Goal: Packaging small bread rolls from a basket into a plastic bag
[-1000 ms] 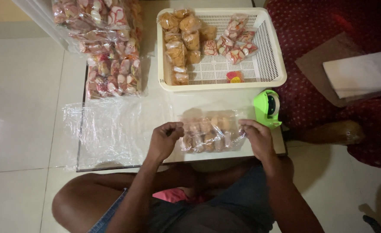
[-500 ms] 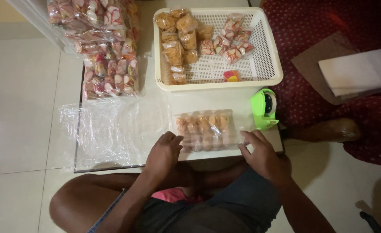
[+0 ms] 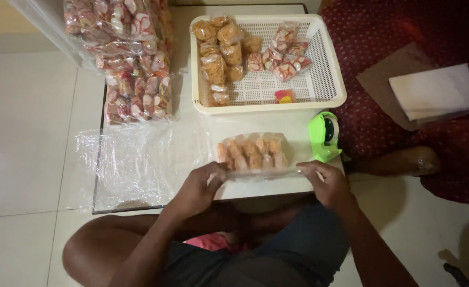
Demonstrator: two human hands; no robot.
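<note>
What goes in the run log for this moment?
left hand: grips snack bag | right hand: grips same bag | bag: on table | tape dispenser: beside bag

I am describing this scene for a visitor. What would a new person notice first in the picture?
First, the two hands at the near table edge: the left hand and right hand grip the ends of a clear bag of orange snacks. Behind it sits a cream basket holding small snack packets, with a bright green tape dispenser at its right. A heap of filled packets lies at the far left.
</note>
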